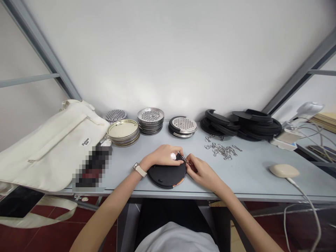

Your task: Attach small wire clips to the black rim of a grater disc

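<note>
A round black case (165,175) lies on the table at front centre, with a strip of coloured, shiny rim showing at its lower right. My left hand (164,155) rests over the case's upper part, its fingers closed around a small metal clip (183,158) at the right edge. From the right, my right hand (201,169) pinches at the same clip, thumb and fingertips pressed together. The fingertips partly hide the clip, so I cannot tell whether it is hooked to the case. A whitish spot shows on my left hand.
Behind stand stacks of gold lids (123,130), perforated metal discs (150,116) and a partly covered disc (183,125). Black round covers (256,126) and loose metal clips (223,150) lie right. A cream bag (57,147) occupies the left; a corded cream device (285,170) sits right.
</note>
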Motion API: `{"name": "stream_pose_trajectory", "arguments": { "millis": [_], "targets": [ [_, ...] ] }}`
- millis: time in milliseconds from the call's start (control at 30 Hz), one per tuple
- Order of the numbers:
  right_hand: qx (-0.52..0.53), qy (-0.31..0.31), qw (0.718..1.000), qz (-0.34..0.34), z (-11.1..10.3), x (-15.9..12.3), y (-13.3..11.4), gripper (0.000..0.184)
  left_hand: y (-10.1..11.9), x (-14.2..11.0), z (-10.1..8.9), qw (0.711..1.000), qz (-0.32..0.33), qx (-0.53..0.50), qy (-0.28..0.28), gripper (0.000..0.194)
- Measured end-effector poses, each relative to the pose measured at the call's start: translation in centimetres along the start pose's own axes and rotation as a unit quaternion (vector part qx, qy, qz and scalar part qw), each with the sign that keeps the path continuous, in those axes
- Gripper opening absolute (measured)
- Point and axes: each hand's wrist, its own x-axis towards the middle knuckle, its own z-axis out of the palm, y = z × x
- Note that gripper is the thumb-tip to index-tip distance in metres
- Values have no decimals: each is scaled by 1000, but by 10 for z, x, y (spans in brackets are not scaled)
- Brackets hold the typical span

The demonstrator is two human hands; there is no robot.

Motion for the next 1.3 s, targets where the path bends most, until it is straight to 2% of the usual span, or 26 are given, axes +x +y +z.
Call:
{"name": "stream_pose_trajectory", "arguments": {
  "millis": [467,1100,1300],
  "targets": [
    [-12,2,1000,-1,2,1,2,14,1,0,-1,1000,3,14,1,25],
    [3,-24,1000,-19,-3,3,1,20,0,0,0,1000,10,19,5,25],
    [-8,-15,1000,-16,-1,4,2,21,2,-1,-2,1000,-5,18,4,28]
  ]
}}
